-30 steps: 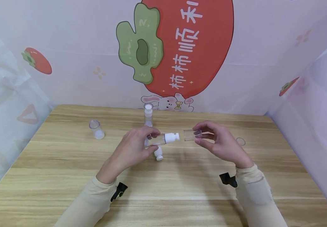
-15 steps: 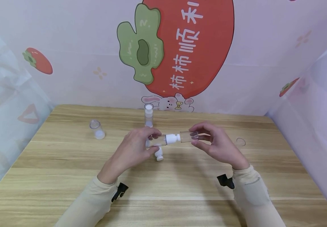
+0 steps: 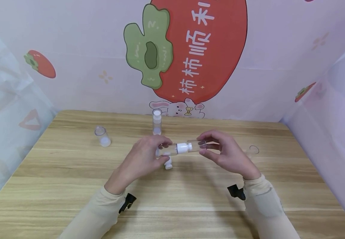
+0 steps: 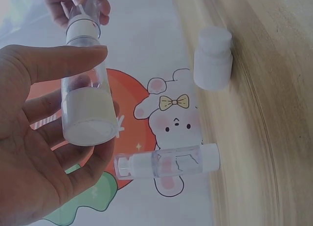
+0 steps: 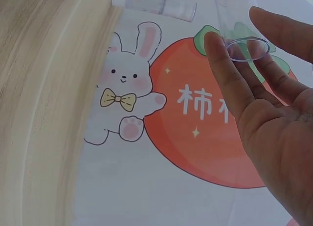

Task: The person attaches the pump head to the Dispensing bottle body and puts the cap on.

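My left hand (image 3: 142,154) grips a small clear pump bottle (image 3: 171,150) held sideways above the table. Its white base (image 4: 90,118) faces the left wrist view, and its white pump head (image 3: 182,148) points right. Thumb and fingers of my right hand (image 3: 227,154) pinch a clear cap (image 3: 194,146) by its closed end. The cap's mouth lies around the tip of the pump head, in line with the bottle. In the right wrist view the cap's round end (image 5: 248,49) shows between the fingers.
A capped pump bottle (image 3: 157,123) stands at the back of the wooden table (image 3: 190,212). A loose white pump head (image 3: 168,164) stands below the left hand. An open clear bottle (image 3: 102,136) is at the left. A thin clear ring outline (image 3: 254,149) lies at the right.
My right hand has moved left with the cap, from a gap off the nozzle to over the pump head's tip. The left hand with the bottle has shifted slightly right.
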